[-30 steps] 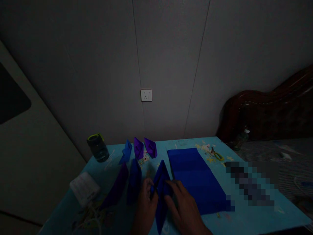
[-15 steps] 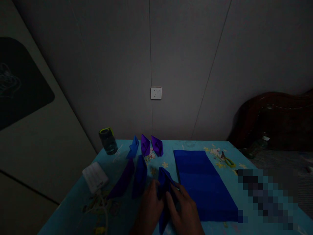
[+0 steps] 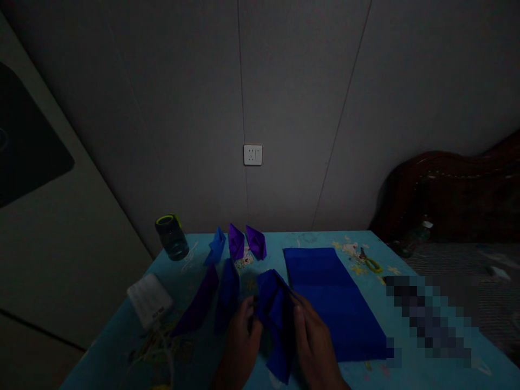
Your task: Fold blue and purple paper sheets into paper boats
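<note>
A dark blue folded paper boat (image 3: 278,317) is between my two hands, its folds partly spread. My left hand (image 3: 244,333) pinches its left edge with bent fingers. On the other side, my right hand (image 3: 312,333) grips the right edge between thumb and fingers. Just left of my left hand stand a dark blue paper boat (image 3: 228,292) and a dark purple one (image 3: 200,303). Farther back are a lighter blue boat (image 3: 215,247) and two purple boats, one in the middle (image 3: 236,242) and one at the right (image 3: 256,242).
Blue paper sheets (image 3: 329,298) lie to the right on the flowered tablecloth (image 3: 309,240). Yellow-handled pliers (image 3: 371,264) lie farther right. A dark water bottle (image 3: 173,238) and a white power adapter with a cable (image 3: 150,299) are at the left. A blurred-out patch (image 3: 430,319) covers something at the right.
The paper boat in my hands has been turned and spread wider, so more of its folds show. My hands have moved slightly apart. The whole view has shifted a little.
</note>
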### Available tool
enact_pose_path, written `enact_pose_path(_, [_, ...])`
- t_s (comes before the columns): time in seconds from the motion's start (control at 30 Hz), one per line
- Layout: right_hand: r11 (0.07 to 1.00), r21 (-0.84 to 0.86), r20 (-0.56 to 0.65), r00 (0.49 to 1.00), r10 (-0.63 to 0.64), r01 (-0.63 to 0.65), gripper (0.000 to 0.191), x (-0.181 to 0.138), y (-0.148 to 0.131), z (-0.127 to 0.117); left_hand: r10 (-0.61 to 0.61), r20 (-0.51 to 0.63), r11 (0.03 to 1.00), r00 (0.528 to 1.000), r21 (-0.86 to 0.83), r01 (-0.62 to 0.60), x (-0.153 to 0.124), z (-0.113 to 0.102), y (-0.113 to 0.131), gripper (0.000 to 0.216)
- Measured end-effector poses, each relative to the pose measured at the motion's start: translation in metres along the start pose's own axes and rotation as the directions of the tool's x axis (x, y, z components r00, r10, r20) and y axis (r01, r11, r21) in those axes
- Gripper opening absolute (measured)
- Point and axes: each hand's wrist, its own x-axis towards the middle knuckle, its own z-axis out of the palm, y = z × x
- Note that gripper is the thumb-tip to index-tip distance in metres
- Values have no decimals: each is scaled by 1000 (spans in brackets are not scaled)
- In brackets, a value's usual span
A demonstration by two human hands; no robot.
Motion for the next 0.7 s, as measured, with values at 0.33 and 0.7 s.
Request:
enact_pose_path(0.33, [999,-38,-83,996,15,-19,29,2,12,8,-135,9,969,991,-205,134,-5,-1,1,48])
enact_pose_path(0.7, [994,-35,29,994,104,-103,19,9,10,4,-116,-123,993,986,-3,117,-7,-4,3,58])
